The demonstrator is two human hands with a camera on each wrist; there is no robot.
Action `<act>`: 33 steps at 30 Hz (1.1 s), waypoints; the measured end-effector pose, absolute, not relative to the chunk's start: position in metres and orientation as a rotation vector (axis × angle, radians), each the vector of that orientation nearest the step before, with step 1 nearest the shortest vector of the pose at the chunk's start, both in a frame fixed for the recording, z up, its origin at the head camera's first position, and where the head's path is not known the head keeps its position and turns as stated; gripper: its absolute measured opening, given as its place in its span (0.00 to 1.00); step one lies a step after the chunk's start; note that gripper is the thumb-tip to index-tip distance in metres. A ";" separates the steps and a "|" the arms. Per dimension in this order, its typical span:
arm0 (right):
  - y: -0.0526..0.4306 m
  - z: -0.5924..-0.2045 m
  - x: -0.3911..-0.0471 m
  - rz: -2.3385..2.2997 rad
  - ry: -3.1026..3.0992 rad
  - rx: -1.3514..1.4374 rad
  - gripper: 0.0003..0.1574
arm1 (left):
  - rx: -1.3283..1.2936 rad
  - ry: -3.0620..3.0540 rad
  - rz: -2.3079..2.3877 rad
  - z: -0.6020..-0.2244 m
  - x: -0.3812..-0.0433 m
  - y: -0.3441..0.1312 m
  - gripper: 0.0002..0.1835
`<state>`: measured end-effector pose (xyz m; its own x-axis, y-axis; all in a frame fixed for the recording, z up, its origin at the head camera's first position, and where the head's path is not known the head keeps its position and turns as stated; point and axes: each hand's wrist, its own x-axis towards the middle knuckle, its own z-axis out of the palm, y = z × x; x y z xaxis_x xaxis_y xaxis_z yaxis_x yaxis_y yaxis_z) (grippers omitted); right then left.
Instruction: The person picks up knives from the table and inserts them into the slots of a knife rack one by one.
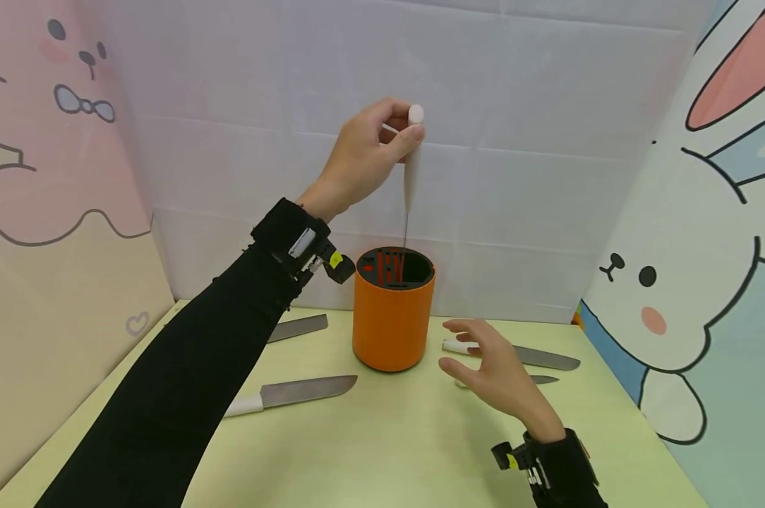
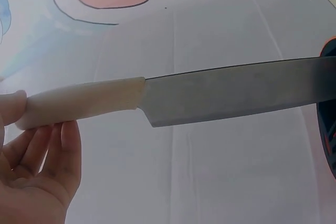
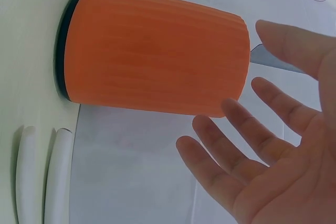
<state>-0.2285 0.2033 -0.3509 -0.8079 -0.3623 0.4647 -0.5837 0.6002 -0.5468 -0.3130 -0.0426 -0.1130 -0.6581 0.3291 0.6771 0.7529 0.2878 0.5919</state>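
Note:
My left hand [image 1: 360, 155] pinches a kitchen knife [image 1: 411, 183] near the end of its white handle, above an orange knife block [image 1: 392, 328]. The knife hangs upright, and its blade [image 2: 231, 92] reaches down to the block's dark slotted top, where the tip is hidden. In the left wrist view the thumb and fingertips grip the handle [image 2: 86, 103]. Low at the right of the block, my right hand [image 1: 500, 374] hovers with spread fingers, holding nothing. The right wrist view shows its fingers beside the orange wall of the block [image 3: 157, 51].
On the pale yellow table [image 1: 370, 451], a white-handled knife [image 1: 309, 390] and another blade [image 1: 300, 327], partly behind my left sleeve, lie left of the block. Two more knives, one larger [image 1: 547, 358] and one smaller [image 1: 543, 379], lie at the right. A white sheet [image 1: 535, 212] hangs behind.

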 end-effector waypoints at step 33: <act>0.211 -0.366 -0.241 0.858 -2.627 0.688 0.41 | -0.943 -2.153 -1.223 -0.146 -0.347 -0.044 0.15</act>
